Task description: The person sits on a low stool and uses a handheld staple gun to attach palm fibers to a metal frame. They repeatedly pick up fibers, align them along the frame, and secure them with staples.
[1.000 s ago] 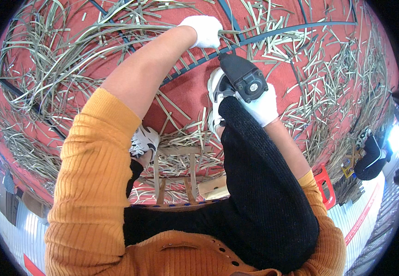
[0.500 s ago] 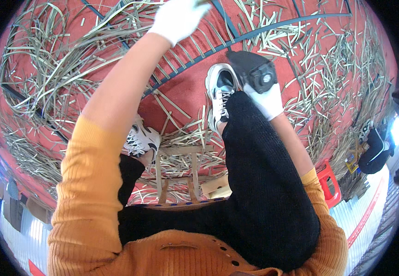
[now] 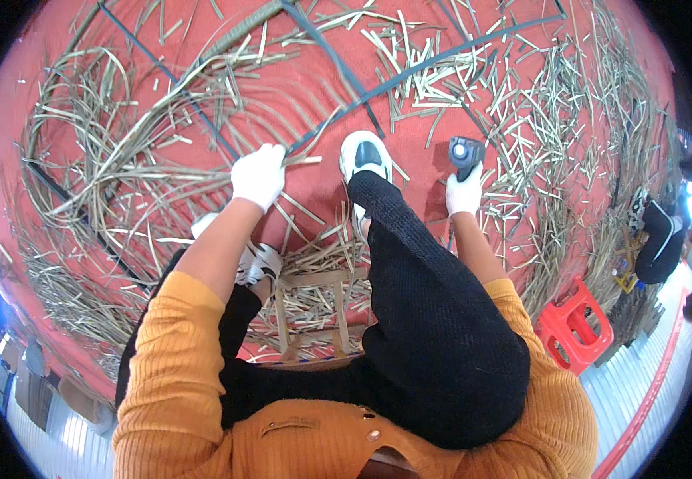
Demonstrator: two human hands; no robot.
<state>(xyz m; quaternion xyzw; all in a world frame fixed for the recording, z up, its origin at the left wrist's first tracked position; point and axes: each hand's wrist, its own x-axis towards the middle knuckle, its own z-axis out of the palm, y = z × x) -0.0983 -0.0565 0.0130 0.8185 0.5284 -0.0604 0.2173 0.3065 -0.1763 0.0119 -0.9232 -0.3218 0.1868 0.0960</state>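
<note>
My left hand, in a white glove, is closed round a flat straw-coloured strip at the edge of the dark frame; the strip's short end sticks out past the fingers to the right. The frame lies on the red floor, with rows of strips across one of its sections. My right hand, also gloved in white, grips a dark air staple gun with a round, pale-centred cap. It is held above the floor, right of my shoe and apart from the frame. The gun's tip is hidden.
Loose strips lie scattered over the red floor, with long bundles at the left. I sit on a wooden-framed seat. A red plastic stool stands at my right; beyond it is another person's dark-clad leg.
My left hand has come back from far out to the near edge of the frame. The right hand with the staple gun has moved away from my shoe, and the gun's cap now faces up.
</note>
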